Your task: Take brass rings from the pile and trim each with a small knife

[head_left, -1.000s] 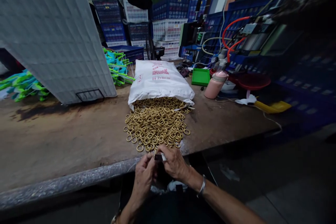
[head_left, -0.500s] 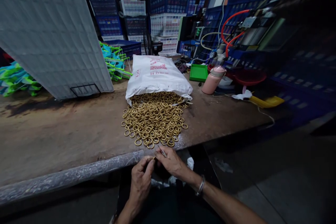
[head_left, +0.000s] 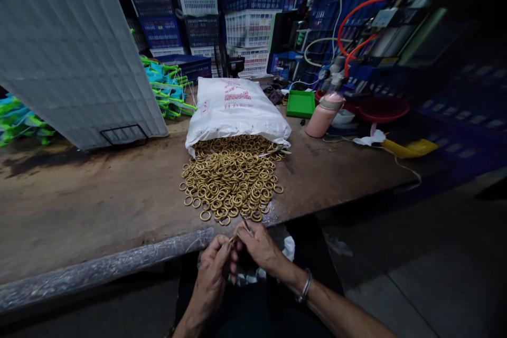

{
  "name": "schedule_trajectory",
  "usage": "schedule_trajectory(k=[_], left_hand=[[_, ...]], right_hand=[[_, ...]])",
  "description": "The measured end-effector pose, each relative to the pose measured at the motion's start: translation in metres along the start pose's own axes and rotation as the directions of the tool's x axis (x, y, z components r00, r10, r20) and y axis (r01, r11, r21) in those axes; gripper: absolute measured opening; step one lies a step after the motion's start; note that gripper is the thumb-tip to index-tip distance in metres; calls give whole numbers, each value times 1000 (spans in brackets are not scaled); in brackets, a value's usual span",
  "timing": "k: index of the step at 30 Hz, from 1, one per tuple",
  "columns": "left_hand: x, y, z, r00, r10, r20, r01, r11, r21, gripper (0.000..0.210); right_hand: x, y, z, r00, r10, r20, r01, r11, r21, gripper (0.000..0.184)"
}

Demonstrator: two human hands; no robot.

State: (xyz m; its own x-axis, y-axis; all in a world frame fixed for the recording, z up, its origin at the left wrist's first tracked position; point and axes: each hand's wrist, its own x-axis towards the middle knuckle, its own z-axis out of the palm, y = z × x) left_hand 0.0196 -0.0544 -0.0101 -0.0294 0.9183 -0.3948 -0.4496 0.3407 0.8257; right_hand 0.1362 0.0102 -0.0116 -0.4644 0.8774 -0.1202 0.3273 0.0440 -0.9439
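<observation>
Ring (head_left: 232,240): I am holding it just on the near side of the pile (head_left: 229,182). My left hand (head_left: 213,265) is pinching it; my right hand (head_left: 262,249) is clasping a thin tool (head_left: 247,227), thumb close to the ring. Beyond the pile, a sack (head_left: 240,111) is lying mouth towards it. Beyond and right of the pile, a bottle (head_left: 321,119) is standing.
</observation>
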Motion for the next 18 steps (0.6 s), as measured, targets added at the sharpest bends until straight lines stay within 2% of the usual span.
schedule_trajectory(k=[2, 5, 7, 11, 18], left_hand=[[1, -1, 0, 999, 24, -31, -24, 1000, 16, 24], [4, -3, -1, 996, 81, -41, -77, 994, 75, 25], [6, -5, -3, 994, 109, -26, -105, 987, 120, 26], [9, -5, -4, 990, 139, -23, -133, 975, 178, 25], [6, -1, 1, 988, 144, -58, -128, 966, 226, 28]], right_hand=[[-1, 4, 0, 999, -45, 0, 45, 994, -98, 20], [-4, 8, 1, 989, -121, 86, 141, 947, -287, 12], [-6, 9, 1, 984, -125, 126, 165, 904, -394, 21], [-7, 5, -1, 985, -107, 138, 164, 836, -523, 29], [-7, 3, -1, 990, -49, 129, 121, 763, -635, 24]])
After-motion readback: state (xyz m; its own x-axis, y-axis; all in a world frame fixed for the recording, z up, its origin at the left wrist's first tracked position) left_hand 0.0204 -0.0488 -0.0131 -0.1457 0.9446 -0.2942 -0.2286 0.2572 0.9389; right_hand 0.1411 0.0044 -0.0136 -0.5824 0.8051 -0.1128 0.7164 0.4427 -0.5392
